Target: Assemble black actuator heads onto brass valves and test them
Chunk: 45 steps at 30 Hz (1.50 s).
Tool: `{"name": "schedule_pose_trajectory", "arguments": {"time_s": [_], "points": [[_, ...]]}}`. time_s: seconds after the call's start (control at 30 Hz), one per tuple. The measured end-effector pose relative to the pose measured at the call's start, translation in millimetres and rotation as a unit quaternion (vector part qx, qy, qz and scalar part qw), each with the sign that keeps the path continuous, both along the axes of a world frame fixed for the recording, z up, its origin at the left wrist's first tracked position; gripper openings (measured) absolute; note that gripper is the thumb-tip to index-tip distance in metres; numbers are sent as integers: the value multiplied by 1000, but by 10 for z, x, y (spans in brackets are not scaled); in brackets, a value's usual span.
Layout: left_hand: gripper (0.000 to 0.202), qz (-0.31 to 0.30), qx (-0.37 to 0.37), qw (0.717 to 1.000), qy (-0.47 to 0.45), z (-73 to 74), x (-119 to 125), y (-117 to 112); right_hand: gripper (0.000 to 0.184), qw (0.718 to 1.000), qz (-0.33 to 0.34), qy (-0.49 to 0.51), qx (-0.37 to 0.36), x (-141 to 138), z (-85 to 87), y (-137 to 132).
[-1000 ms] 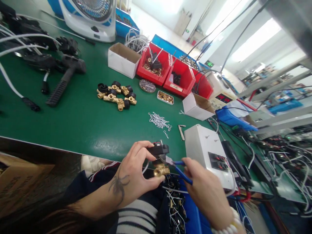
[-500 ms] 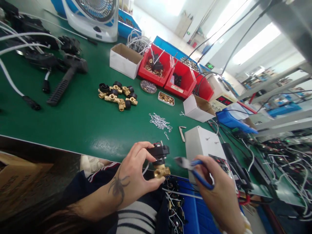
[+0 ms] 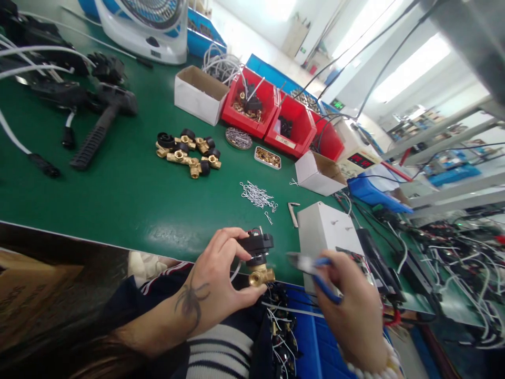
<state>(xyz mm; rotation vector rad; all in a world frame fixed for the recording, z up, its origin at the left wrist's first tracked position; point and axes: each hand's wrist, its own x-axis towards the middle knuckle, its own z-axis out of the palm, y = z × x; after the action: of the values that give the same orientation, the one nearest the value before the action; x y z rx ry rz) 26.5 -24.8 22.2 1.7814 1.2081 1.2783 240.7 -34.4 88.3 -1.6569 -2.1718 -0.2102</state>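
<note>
The left hand (image 3: pixel 215 276) grasps a valve (image 3: pixel 259 259) between fingers and thumb, brass end down, at the table's (image 3: pixel 118 205) near edge. The right hand (image 3: pixel 353 305) grips blue-handled pliers (image 3: pixel 303 262), blurred, just right of the valve and apart from it. Clips (image 3: pixel 255 195) lie beyond the valve, brass fittings (image 3: pixel 194 164) farther left, a white box (image 3: pixel 321 226) to the right, red bins (image 3: pixel 245 123) at the far side.

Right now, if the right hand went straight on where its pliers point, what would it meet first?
Probably the black housing held by the left hand, though depth is unclear.
</note>
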Motion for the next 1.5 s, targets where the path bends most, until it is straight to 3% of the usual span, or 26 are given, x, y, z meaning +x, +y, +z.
{"name": "schedule_pose_trajectory", "arguments": {"time_s": [0.1,0.27,0.43,0.57,0.63,0.73,0.8,0.97,1.13,1.3,1.5], "points": [[32,7,-1,1000,3,-4,5,-6,19,990,72,-63,-104,-13,-31,26],[32,3,-6,1000,-1,-9,7,-11,12,999,-3,45,30,5,43,21],[32,8,-13,1000,-7,-35,14,-23,21,988,62,-78,-115,-11,27,37],[32,7,-12,1000,-19,-71,20,-22,11,998,-23,55,17,-22,32,18],[33,7,-13,1000,-21,-71,14,-19,11,997,-32,62,45,-24,-3,17],[33,0,-18,1000,-9,-44,0,-17,19,996,38,-46,-68,-31,-60,46],[32,-2,-20,1000,-3,-25,-6,-16,21,991,53,-61,-107,-35,-50,57],[31,-1,-25,1000,-11,-6,-7,-6,15,998,-7,62,23,-36,4,18],[31,2,-23,1000,0,-3,-8,0,22,986,53,-97,-123,-29,-39,49],[32,2,-28,1000,-10,-13,-7,-3,14,999,-7,23,23,-23,35,51],[31,-2,-18,1000,7,-7,-12,-5,23,988,65,-103,-92,-42,-24,90]]}}
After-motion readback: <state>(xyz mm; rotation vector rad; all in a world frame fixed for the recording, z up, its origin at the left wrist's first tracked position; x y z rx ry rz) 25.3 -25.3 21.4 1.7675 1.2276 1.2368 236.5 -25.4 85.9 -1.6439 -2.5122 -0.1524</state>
